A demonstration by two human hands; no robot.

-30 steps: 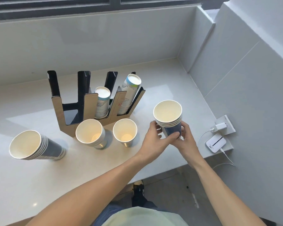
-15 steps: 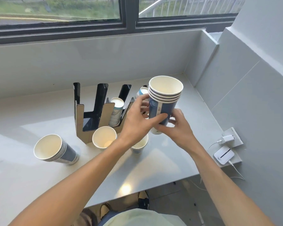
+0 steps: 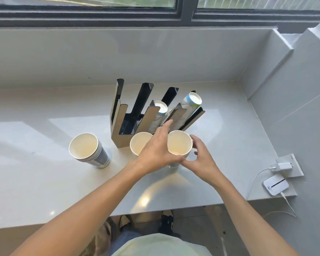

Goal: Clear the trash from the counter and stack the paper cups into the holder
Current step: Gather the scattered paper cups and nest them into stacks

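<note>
Here cup stack point(image 3: 179, 145) stands upright; mouth up.

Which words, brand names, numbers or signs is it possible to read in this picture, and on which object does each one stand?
None can be read.
Blue paper cup stack standing left: a pale label near the base, too blurred.
Inverted printed cup stacks in the black and wood holder: blue pattern, no legible words.
White flat device by the wall socket: dark stripe mark, too small.
</note>
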